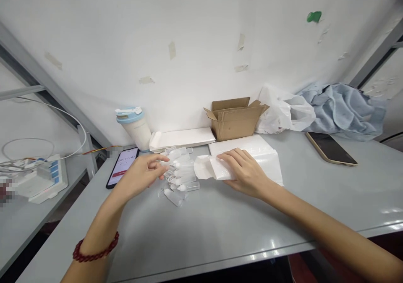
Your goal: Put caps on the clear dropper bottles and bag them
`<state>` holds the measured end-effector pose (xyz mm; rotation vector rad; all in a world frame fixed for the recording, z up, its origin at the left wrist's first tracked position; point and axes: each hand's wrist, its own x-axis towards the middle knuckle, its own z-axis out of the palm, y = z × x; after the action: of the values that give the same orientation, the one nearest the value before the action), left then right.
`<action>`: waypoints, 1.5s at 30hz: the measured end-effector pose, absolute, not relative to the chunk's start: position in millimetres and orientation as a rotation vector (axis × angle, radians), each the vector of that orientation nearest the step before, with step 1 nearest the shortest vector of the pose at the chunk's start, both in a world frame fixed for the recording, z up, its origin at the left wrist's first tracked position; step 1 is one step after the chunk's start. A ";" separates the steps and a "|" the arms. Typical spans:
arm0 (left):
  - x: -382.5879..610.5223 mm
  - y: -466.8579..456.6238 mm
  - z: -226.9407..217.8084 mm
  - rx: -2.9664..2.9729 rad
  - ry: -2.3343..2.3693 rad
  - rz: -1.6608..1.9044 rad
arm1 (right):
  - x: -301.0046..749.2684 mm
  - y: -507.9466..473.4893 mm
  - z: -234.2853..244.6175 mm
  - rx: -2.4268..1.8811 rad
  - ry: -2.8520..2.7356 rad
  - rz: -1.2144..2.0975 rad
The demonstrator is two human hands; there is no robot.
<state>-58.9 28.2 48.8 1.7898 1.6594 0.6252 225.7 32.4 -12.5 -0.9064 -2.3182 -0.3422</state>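
Observation:
A pile of small translucent plastic squeeze bottles (184,171) with loop-tethered caps lies in the middle of the table. My left hand (146,169) is at the pile's left edge, with its fingers slightly bent and apart and nothing visible between them. Just right of the pile, my right hand (245,171) grips a white bubble mailer (222,169). The mailer's flap and mouth face left toward the bottles. Under and behind that hand, more white mailers (272,159) lie flat.
Behind stand a blue-lidded cup (137,129), a stack of white envelopes (185,138) and an open cardboard box (237,121). A phone showing a timer (121,165) lies left. To the right are a white plastic bag (283,111), blue cloth (343,108) and another phone (330,148).

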 end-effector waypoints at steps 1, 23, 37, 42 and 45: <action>-58.7 28.9 46.4 1.809 1.685 0.606 | 225.5 32.8 -13.0 -0.928 -2.327 -0.325; -54.8 28.8 41.4 1.805 1.704 1.077 | 226.2 40.2 -19.1 -1.163 -2.381 -0.157; -16.9 16.3 22.2 1.938 1.384 1.093 | 218.8 31.7 -18.1 -1.089 -2.381 -0.059; -4.7 13.5 9.5 2.292 1.211 1.065 | 215.9 25.2 -15.5 -1.041 -2.374 -0.040; 2.8 9.4 3.7 2.519 1.047 1.055 | 215.8 23.5 -14.7 -1.010 -2.369 -0.034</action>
<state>2.8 9.4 3.7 2.5190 1.0474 1.0550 215.8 23.5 -14.7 -1.0102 -2.3692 -0.0339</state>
